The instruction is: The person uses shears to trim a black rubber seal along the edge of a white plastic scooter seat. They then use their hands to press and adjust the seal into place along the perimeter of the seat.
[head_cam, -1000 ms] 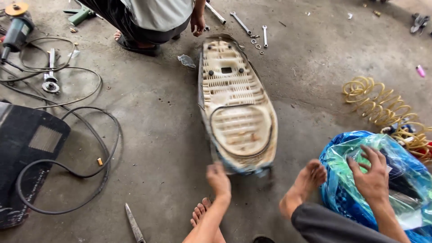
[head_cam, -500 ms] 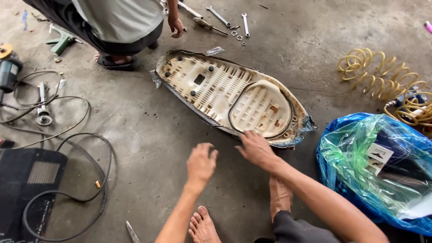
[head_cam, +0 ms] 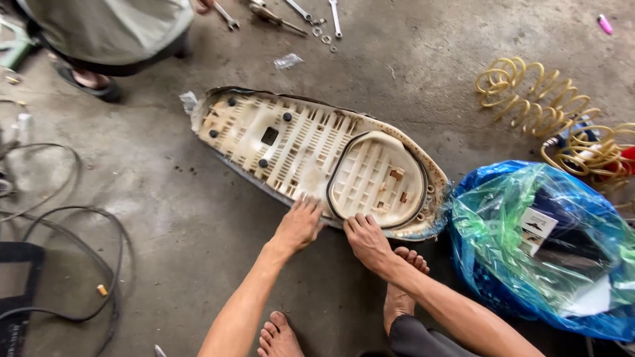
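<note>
Upturned scooter seat [head_cam: 311,155] on concrete floor [head_cam: 165,218], left hand [head_cam: 299,226] and right hand [head_cam: 368,241] flat on its near edge, fingers spread, nothing in either grip

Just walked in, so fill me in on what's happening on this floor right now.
A barefoot person sits on the concrete floor with both hands on the near edge of an upturned cream plastic motorcycle seat base. The left hand and the right hand press flat beside its black-rimmed rounded end. A blue and green plastic bag lies to the right, a yellow coiled hose beyond it. Another person stands at the far end near metal wrenches.
</note>
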